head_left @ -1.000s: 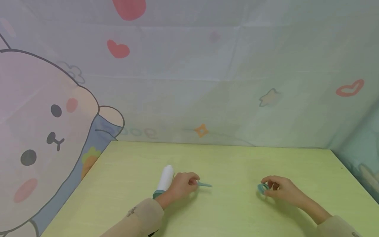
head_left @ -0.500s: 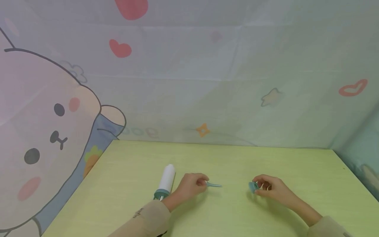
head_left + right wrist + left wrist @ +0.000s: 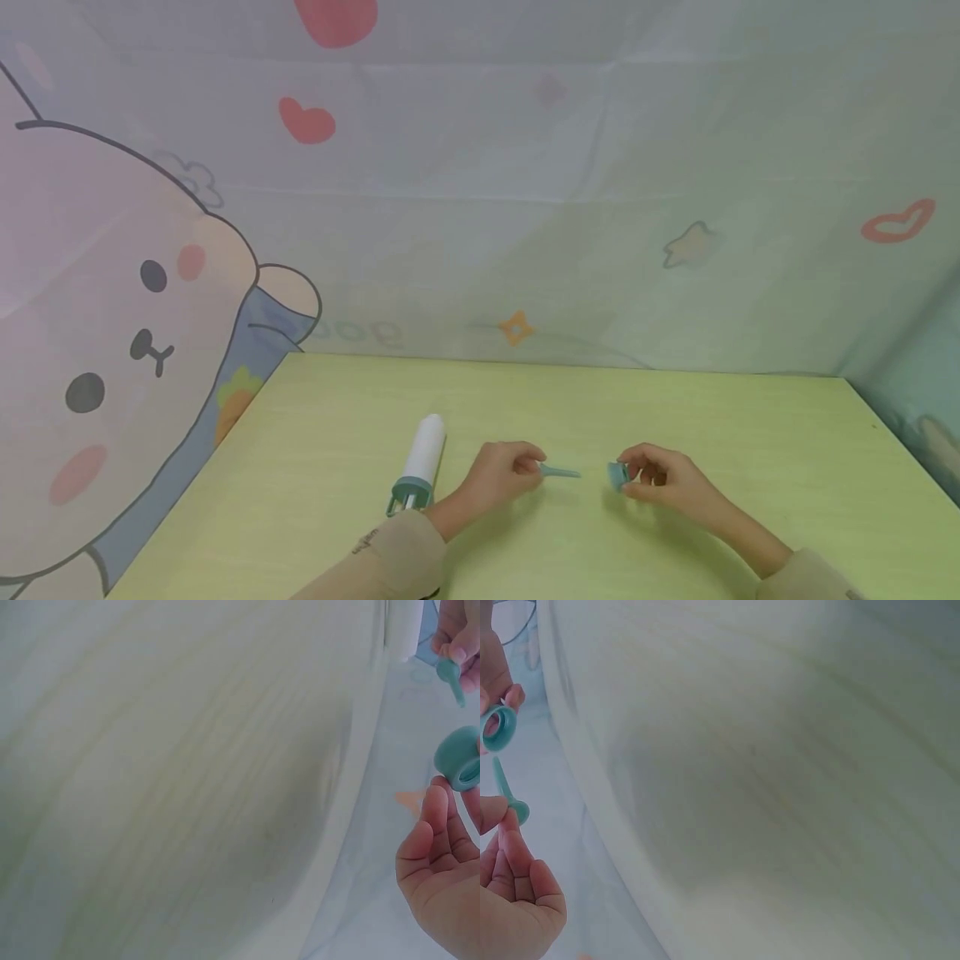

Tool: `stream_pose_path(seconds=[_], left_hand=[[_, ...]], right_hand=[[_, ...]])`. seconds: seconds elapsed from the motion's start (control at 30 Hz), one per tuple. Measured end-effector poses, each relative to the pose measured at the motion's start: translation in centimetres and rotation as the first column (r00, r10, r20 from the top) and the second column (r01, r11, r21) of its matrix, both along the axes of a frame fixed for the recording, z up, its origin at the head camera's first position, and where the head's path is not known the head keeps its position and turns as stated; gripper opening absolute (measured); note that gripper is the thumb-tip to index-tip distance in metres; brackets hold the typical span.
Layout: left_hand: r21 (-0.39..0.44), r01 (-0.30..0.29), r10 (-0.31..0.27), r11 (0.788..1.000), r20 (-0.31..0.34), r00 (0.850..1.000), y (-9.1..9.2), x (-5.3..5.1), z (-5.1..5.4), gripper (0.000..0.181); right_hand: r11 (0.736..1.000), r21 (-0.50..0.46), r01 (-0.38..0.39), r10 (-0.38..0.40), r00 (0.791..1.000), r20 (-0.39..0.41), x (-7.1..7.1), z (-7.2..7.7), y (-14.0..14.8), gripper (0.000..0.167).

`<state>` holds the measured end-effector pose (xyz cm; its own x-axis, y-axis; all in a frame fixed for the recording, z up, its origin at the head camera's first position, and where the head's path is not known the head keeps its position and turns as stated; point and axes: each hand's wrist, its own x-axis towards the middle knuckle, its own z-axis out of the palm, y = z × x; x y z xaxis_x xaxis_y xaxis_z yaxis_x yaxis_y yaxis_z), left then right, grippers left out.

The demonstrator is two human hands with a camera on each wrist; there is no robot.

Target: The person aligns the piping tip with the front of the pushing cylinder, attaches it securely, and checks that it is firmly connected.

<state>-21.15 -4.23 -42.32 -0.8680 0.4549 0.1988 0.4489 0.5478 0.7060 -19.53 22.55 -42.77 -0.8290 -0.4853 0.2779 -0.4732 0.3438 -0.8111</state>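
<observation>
Head view: one teal nozzle [image 3: 561,472], which the part-closed left hand [image 3: 497,482] is pinching by its wide end, seemingly leaving the tip free. One teal collar [image 3: 617,476], which the curled right hand [image 3: 666,477] is grasping, apparently leaving its opening uncovered. Both are hanging above the desk [image 3: 675,408], apart, roughly midway between side edges. One white tube [image 3: 425,450] is lying nearer the left edge.

Note yellow-green tabletop [image 3: 750,425], backed by creased fabric backdrop [image 3: 487,125] printed with red hearts [image 3: 307,123], orange star [image 3: 527,329] and cropped, apparently, cartoon rabbit [image 3: 112,325].
</observation>
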Motion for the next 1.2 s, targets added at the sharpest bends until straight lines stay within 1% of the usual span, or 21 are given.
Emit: stream_pose_path(seconds=[0.13, 0.47, 0.7, 0.83, 1.07, 1.2], left_hand=[[0.017, 0.001, -0.001, 1.0, 0.016, 1.0, 0.4, 0.1, 0.0, 0.021], [0.047, 0.014, -0.016, 0.999, 0.041, 0.999, 1.3, 0.4, 0.1, 0.02], [0.064, 0.026, -0.029, 0.998, 0.043, 0.999, 1.6, 0.5, 0.2, 0.02], [0.065, 0.027, -0.031, 0.998, 0.063, 0.998, 1.8, 0.5, 0.2, 0.02], [0.059, 0.034, -0.038, 0.998, 0.069, 0.997, 2.2, 0.6, 0.3, 0.02], [0.067, 0.037, -0.043, 0.997, 0.089, 0.995, 2.3, 0.7, 0.3, 0.019]], right_hand=[[1.0, -0.016, -0.016, 0.016, 1.0, 0.002, 0.0, -0.1, -0.7, 0.027], [0.996, -0.077, -0.052, 0.053, 0.999, 0.01, -0.2, -0.7, -1.8, 0.021], [0.996, -0.077, -0.054, 0.054, 0.999, 0.006, -0.2, -0.8, -2.4, 0.02], [0.995, -0.079, -0.06, 0.061, 0.998, 0.011, -0.2, -0.7, -2.8, 0.02], [0.994, -0.088, -0.068, 0.072, 0.997, 0.04, -0.2, -0.7, -3.4, 0.022], [0.992, -0.096, -0.088, 0.094, 0.994, 0.06, -0.2, -0.8, -3.6, 0.023]])
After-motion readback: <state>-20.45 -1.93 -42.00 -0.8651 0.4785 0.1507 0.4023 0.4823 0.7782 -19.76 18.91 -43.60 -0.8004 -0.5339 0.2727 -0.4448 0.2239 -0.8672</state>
